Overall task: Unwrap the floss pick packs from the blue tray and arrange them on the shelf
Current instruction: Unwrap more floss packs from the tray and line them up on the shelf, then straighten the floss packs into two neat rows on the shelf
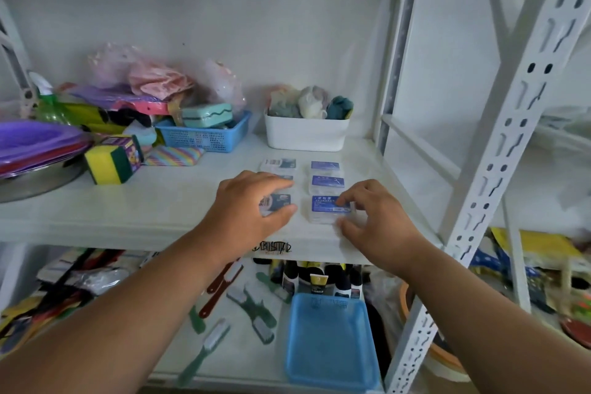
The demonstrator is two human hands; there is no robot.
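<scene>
Several clear floss pick packs with blue labels lie in two columns on the white shelf (160, 201). My left hand (252, 201) rests over the nearest pack of the left column (281, 201), fingers and thumb around it. My right hand (374, 221) touches the nearest pack of the right column (326, 206) with fingertip and thumb at its right end. Behind lie more packs (327, 182), (324, 166), (278, 165). The blue tray (329, 339) sits on the lower shelf and looks bare inside.
A white bin (305, 133) of cloths stands just behind the packs. A blue basket (204, 134), sponges (112, 160) and purple plates (38, 144) crowd the left side. A perforated white upright (499, 150) stands at the right. Brushes and bottles lie on the lower shelf.
</scene>
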